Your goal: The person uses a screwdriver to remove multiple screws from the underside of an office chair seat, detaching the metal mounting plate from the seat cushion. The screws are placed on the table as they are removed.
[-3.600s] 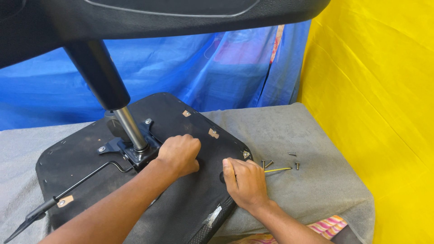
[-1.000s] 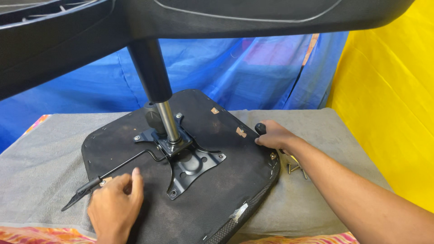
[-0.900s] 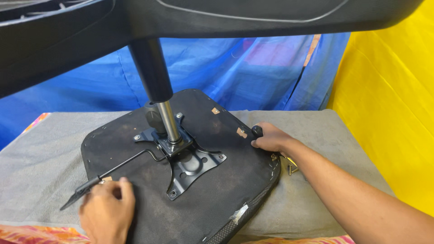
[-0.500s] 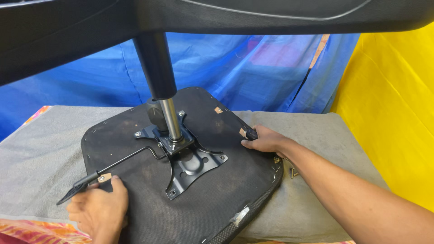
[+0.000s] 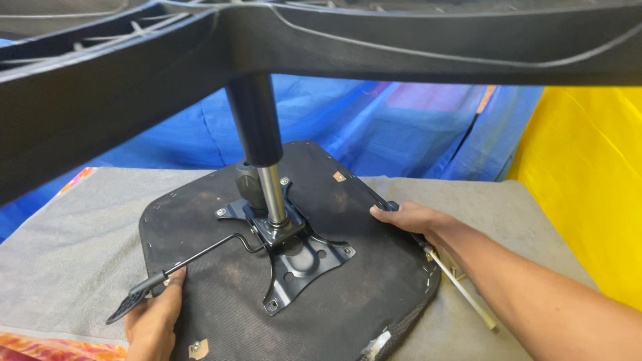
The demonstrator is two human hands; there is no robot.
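On the grey-covered desk [image 5: 80, 227] lies the upturned chair seat [image 5: 221, 307]; the left hand [image 5: 152, 322] clasps its near-left edge beside the lever [image 5: 167, 271], the right hand [image 5: 409, 217] grasps its far-right edge.

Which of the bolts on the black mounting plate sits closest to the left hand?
The bolt at the tip of the plate's front arm, pointing toward the camera, is closest to the left hand. The other corner bolts lie farther back or to the right.
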